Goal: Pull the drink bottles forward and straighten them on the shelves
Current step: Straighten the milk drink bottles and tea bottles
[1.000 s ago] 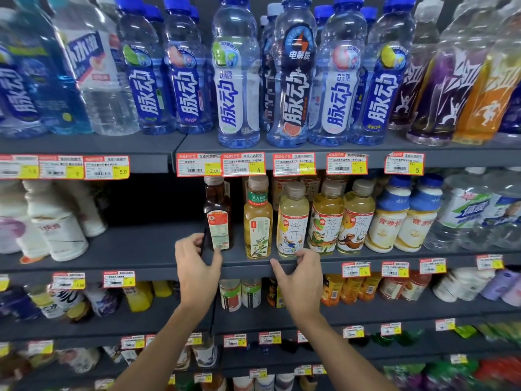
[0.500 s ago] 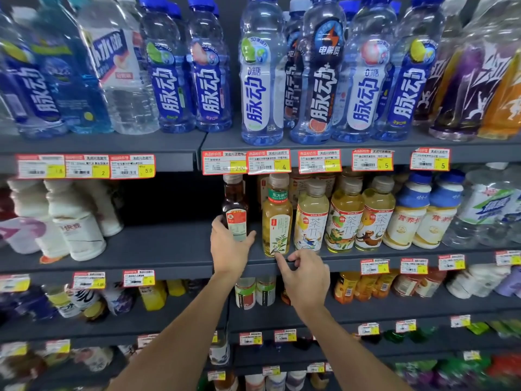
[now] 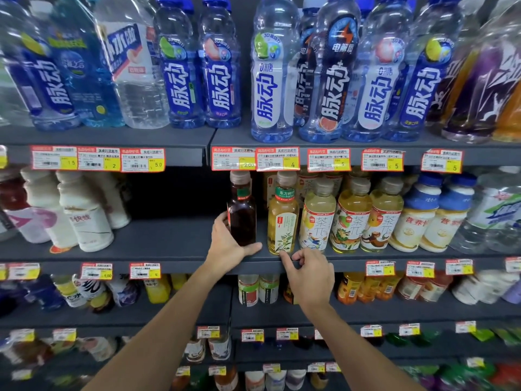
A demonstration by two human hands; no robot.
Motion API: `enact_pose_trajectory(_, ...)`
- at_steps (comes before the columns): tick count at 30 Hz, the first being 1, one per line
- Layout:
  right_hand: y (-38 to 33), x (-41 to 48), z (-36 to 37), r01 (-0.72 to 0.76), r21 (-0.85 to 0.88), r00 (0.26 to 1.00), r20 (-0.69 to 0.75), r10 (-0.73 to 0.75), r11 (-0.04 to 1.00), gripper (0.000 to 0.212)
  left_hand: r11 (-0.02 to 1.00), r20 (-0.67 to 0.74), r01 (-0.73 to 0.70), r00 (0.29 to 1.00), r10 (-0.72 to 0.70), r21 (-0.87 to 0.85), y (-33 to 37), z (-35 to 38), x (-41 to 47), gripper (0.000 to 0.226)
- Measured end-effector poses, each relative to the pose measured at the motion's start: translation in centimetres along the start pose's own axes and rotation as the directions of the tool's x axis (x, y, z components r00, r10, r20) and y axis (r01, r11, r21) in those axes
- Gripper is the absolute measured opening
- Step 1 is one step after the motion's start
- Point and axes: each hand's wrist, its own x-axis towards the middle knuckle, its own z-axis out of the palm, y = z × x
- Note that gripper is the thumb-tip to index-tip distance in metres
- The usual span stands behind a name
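1. Mid shelf [image 3: 169, 244] – dark tea btl [image 3: 242, 218] upright near front edge, just left of pale tea btl [image 3: 282, 221].
2. Left grip [image 3: 229, 244] – clamped round dark tea btl's base.
3. Right grip [image 3: 310, 275]: fingers curled, holding nothing, index tip at pale tea btl's base.

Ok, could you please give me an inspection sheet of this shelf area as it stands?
Surface: dark grey middle shelf, level.
Job's things: dark tea bottle upright near the front edge; green-label tea bottle upright beside it, apart; yellow tea bottles lined up to the right.
Clutter: white bottles on the left, loosely grouped.
Grippers: left hand grips the dark tea bottle low down; right hand at the shelf edge, index fingertip by the green-label tea bottle's base, grip unclear.
Cables: nothing seen.
Surroundings: blue-capped bottles above; price tags; blurred drinks below.
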Motion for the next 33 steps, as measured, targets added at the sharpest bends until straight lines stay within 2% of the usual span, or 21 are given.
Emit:
enact_pose_trajectory(3,0.3,0.3,-0.1,0.005,0.010,1.000,0.020,-0.005,1.000,0.039,0.998,-0.240,-0.033,0.970,0.047,0.061,0.8,2.1,-0.5,0.106)
enact_pose_trajectory(6,0.7,0.8,-0.2,-0.008,0.026,0.998,0.055,0.007,1.000,0.041,0.997,-0.319,-0.033,0.946,0.054,0.071,0.6,2.6,-0.7,0.090)
enact_pose_trajectory(10,1.0,1.0,-0.1,-0.005,0.047,0.999,0.050,0.003,0.999,0.041,0.996,-0.190,-0.066,0.979,0.077,0.062,-0.5,1.2,-0.9,0.085)
enact_pose_trajectory(13,1.0,0.9,0.1,-0.001,0.045,1.000,0.022,0.000,0.999,0.041,0.987,-0.193,-0.097,0.974,0.121,0.126,-0.8,0.7,-1.0,0.091)
enact_pose_trajectory(15,1.0,0.9,0.2,0.008,0.050,1.000,0.011,-0.008,0.999,0.040,0.996,-0.196,-0.061,0.978,0.073,0.070,-0.6,0.8,-1.1,0.093)
enact_pose_trajectory(19,1.0,0.8,0.1,0.009,0.062,1.000,0.009,-0.010,0.998,0.040,1.000,-0.142,-0.030,0.989,0.031,0.009,-0.4,0.7,-0.6,0.082)
enact_pose_trajectory(24,1.0,0.8,0.0,0.011,0.068,1.000,0.011,-0.012,0.998,0.040,0.999,0.002,-0.039,0.999,0.038,0.033,-0.8,-0.4,0.1,0.083)
enact_pose_trajectory(28,1.0,0.8,0.1,0.023,0.055,1.000,0.002,-0.023,0.998,0.041,0.997,0.090,-0.055,0.995,0.050,0.057,-1.2,-1.3,0.5,0.074)
enact_pose_trajectory(33,1.1,0.8,0.2,0.023,0.044,1.000,-0.005,-0.022,0.999,0.043,0.994,0.124,-0.060,0.991,0.048,0.088,-1.3,-1.8,0.5,0.070)
